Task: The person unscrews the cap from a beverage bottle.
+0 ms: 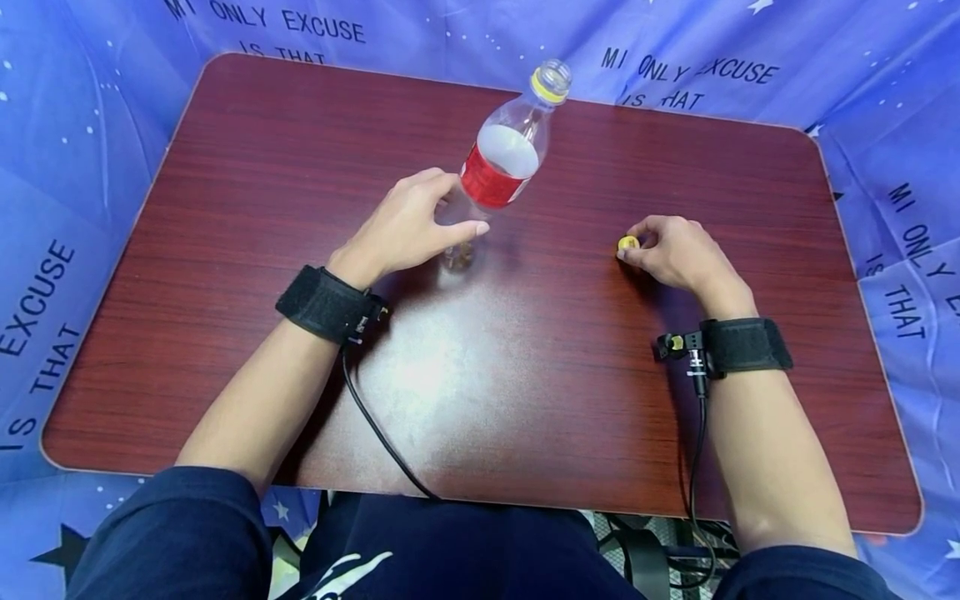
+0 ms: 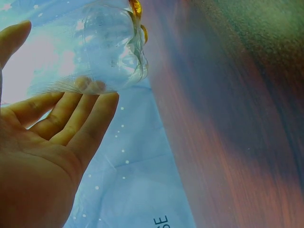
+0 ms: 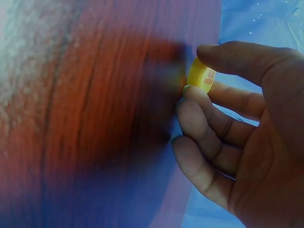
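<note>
A clear plastic bottle with a red and white label stands uncapped on the table, a yellow ring around its neck. Beside its lower part is my left hand, its fingers fairly straight and the thumb spread apart. In the left wrist view the fingertips touch the side of the bottle, near its ridged base, where a little amber liquid shows. Over to the right, my right hand pinches a yellow bottle cap between thumb and fingers, just above the table, with the other fingers curled loosely.
The dark red wooden table has rounded corners. A blue curtain with printed words and stars surrounds its back and sides. Each wrist wears a black strap with a cable trailing toward the table's front edge.
</note>
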Motion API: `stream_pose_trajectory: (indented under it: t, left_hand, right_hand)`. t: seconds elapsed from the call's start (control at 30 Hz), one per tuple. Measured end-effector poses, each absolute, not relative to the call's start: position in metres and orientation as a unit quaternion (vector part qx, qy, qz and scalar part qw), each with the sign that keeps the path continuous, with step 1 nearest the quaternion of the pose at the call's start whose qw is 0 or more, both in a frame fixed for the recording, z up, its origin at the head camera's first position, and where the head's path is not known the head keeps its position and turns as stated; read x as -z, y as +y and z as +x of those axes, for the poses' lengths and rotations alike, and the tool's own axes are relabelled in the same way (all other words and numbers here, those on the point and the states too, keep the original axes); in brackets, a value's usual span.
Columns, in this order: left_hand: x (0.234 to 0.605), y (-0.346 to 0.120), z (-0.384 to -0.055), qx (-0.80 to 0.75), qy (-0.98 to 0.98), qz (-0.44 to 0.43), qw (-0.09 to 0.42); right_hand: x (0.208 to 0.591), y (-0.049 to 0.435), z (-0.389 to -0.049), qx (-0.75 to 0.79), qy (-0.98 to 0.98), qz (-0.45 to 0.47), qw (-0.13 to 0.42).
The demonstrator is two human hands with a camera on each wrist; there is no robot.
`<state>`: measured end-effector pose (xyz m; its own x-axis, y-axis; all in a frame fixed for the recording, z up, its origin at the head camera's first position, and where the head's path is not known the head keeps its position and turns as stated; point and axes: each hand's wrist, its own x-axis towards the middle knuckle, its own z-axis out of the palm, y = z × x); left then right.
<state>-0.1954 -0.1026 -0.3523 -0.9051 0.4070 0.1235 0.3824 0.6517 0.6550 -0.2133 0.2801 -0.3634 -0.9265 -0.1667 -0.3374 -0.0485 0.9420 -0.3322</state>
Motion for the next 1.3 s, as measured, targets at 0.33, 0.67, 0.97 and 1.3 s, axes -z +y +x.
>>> stream_pose_trajectory:
  t: [0.33, 0.67, 0.97, 1.3]
  left_hand:
    - [0.3515, -0.1036, -0.1968, -0.354, 0.910, 0.215, 0.021]
    - [0.3534, -0.1027, -0.1981, -0.360, 0.908, 0.212, 0.023]
    - [0.3569, -0.1016, -0.2001, -0.371, 0.905, 0.205, 0.033]
    - [0.3581, -0.1002, -0.2009, -0.375, 0.902, 0.210, 0.034]
  right_hand:
    - [0.3662, 0.2789, -0.2125, 0.162, 0.970, -0.055, 0.172]
    - [0.3672, 0.2817, -0.2125, 0.179, 0.967, -0.064, 0.167]
    - [0.3673, 0.2841, -0.2110, 0.192, 0.968, -0.052, 0.152]
    - [0.3632, 0.2837, -0.2107, 0.197, 0.971, -0.044, 0.128]
